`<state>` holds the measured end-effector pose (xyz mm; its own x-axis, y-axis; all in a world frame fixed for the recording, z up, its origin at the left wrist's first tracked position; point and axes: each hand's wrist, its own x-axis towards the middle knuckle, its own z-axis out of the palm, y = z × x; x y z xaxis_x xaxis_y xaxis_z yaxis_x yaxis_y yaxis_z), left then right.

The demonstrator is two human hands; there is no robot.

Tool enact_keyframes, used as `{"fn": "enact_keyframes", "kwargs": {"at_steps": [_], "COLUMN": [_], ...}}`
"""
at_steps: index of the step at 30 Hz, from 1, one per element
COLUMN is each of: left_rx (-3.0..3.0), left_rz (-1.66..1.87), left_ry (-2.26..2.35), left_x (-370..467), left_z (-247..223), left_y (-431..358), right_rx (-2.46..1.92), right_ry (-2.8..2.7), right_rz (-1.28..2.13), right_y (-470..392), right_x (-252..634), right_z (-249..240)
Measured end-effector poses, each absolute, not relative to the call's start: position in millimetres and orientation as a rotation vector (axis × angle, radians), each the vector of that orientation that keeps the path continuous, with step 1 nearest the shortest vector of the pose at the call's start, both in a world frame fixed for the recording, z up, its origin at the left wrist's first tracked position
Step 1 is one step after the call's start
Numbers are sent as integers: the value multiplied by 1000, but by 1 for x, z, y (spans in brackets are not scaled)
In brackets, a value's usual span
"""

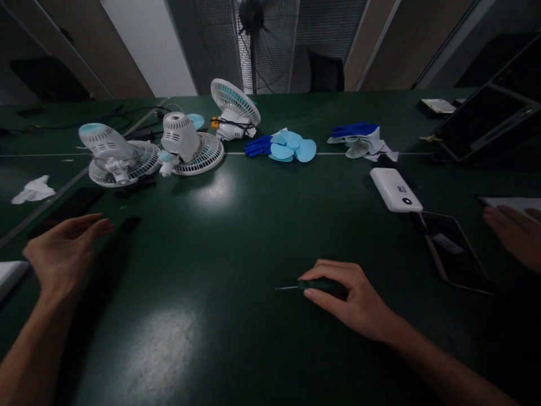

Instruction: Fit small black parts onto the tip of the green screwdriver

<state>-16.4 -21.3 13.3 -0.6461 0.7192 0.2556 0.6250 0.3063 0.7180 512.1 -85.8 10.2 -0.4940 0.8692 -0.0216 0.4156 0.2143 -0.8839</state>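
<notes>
White device (391,186), mark (401,189) illegible; right hand (359,296) gripping screwdriver (323,287)

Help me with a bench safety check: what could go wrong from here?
1. The screwdriver in the right hand has its bare shaft pointing toward the person's left; it might jab the left hand if that hand crossed in front of the tip.
2. The phone lies near both the right forearm and another person's hand, so either might knock it.
</notes>
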Motion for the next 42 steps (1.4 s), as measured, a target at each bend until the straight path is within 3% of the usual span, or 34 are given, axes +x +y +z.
{"fn": "enact_keyframes", "kwargs": {"at_steps": [13, 42], "left_rx": [1604, 1474], "left_rz": [916, 850], "left_ry": [2522, 2576], "left_x": [-6, -6], "left_z": [-9, -5], "left_y": [-8, -14], "right_rx": [-1182, -1180], "right_ry": [-2016, -2013], "right_rz": [1210, 1259], "right_y": [-86, -85], "right_x": [512, 513], "right_z": [11, 8]}}
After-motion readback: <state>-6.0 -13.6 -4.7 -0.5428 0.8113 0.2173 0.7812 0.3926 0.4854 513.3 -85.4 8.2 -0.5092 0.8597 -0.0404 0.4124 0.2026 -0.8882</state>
